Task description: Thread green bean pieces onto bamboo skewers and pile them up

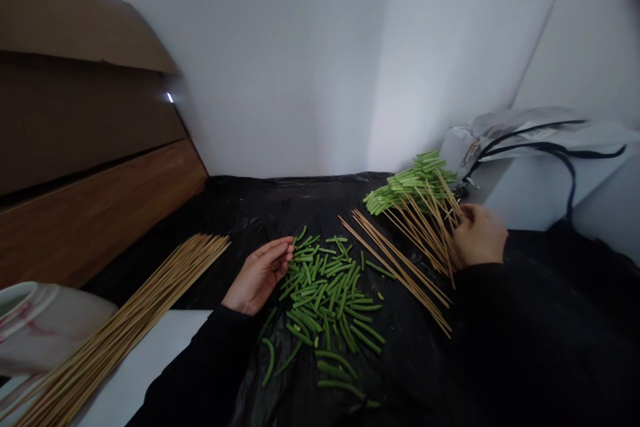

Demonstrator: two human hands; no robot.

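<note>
Cut green bean pieces [325, 293] lie scattered on black plastic sheeting [250, 207]. My left hand [260, 273] is at the upper left edge of the pieces, thumb and fingertips pinched together; what they hold, if anything, is too small to name. On the right, my right hand [477, 233] is closed at the ends of some thin wooden skewers [425, 227]; its fingertips are partly hidden. More skewers lie loosely to the left of that hand. Behind them is a pile of green beans on skewers [413, 180].
A large bundle of long skewers [130, 320] lies at the left, beside a white container [55, 327] with pink stains. Cardboard [75, 100] stands at the far left. A plastic bag [550, 133] with black straps rests on white boxes at the right.
</note>
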